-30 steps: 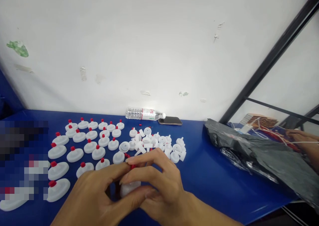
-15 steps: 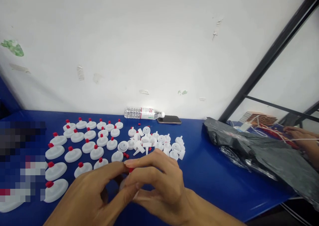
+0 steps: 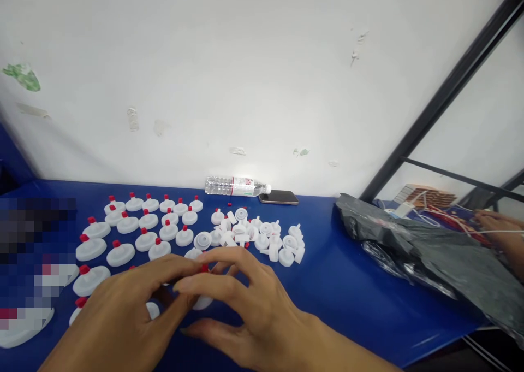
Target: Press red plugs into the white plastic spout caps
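Note:
Near the front of the blue table, a white nozzle cap with a red tip shows partly between my hands. My left hand has thumb and fingers closed at its left side; the exact contact is hidden behind my right fingers. My right hand arches over the same cap, thumb and fingers spread apart. Left of them, several white caps with red tips stand upright in loose rows. Behind my right hand lies a heap of white caps, mostly without red tips, with a few small red tips scattered around.
A clear water bottle lies by the wall beside a phone. Grey plastic sheeting covers the table's right side. Beyond a dark metal frame, another person's hand is near red cords.
Both hands have shifted slightly left with the red-tipped cap. My right fingers have loosened and spread away from it, and the cap's white body shows more.

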Demonstrator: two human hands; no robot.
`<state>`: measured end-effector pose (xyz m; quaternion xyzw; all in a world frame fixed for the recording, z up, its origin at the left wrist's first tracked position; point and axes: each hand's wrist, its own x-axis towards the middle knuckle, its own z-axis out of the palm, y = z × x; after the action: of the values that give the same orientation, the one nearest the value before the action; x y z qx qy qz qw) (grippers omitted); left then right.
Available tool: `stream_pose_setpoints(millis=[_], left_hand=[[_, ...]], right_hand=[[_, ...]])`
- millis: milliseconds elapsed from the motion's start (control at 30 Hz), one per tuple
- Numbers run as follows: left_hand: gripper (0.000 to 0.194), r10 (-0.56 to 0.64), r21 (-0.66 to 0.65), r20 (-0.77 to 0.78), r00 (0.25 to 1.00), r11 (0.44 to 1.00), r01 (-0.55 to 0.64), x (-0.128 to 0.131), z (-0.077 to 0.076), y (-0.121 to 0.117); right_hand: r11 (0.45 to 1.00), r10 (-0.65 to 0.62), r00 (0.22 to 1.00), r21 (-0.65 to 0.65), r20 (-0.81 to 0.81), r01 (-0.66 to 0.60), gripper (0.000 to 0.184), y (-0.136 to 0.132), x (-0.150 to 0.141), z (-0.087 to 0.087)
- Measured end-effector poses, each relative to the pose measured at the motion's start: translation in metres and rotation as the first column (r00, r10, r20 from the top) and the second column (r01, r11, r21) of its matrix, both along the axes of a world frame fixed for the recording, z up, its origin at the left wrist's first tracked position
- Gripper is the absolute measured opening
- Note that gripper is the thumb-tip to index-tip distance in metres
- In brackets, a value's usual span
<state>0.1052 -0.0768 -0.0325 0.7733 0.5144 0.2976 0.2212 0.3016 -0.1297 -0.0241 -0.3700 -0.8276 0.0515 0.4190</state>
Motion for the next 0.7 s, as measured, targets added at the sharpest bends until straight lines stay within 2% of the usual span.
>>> stream_pose_setpoints(millis=[67,133,233,333,467,567,700], left_hand=[[0.034,0.007,0.029,-0.032,0.999,1.000,-0.006,-0.001,0.001,0.003],[0.034,0.030,0.058,-0.069,0.997,0.998,-0.026,-0.002,0.000,0.007],[0.035,0.070,0.079,-0.123,0.990,0.995,-0.061,0.003,0.002,0.011],[0.038,0.044,0.022,-0.181,0.983,0.999,-0.040,0.011,0.012,0.010],[0.043,0.002,-0.048,-0.226,0.974,0.999,-0.013,0.017,0.022,0.007],[0.043,0.007,-0.005,-0.243,0.970,1.000,-0.008,0.014,0.018,0.008],[0.038,-0.009,0.090,-0.330,0.944,0.995,0.041,0.007,0.011,0.011]], right_hand=[[0.990,-0.013,0.999,-0.140,-0.035,0.008,0.068,-0.002,0.000,0.005],[0.963,-0.052,0.996,-0.266,-0.078,0.030,0.077,-0.003,-0.001,0.008],[0.937,-0.112,0.987,-0.343,-0.112,0.068,0.063,-0.002,-0.001,0.008],[0.929,-0.151,0.983,-0.356,-0.109,0.103,0.044,0.000,-0.001,0.007],[0.920,-0.212,0.969,-0.359,-0.124,0.155,0.033,0.001,0.000,0.007],[0.915,-0.256,0.963,-0.342,-0.083,0.214,0.026,0.004,0.001,0.006],[0.921,-0.297,0.952,-0.240,0.075,0.306,0.022,0.010,0.004,0.000]])
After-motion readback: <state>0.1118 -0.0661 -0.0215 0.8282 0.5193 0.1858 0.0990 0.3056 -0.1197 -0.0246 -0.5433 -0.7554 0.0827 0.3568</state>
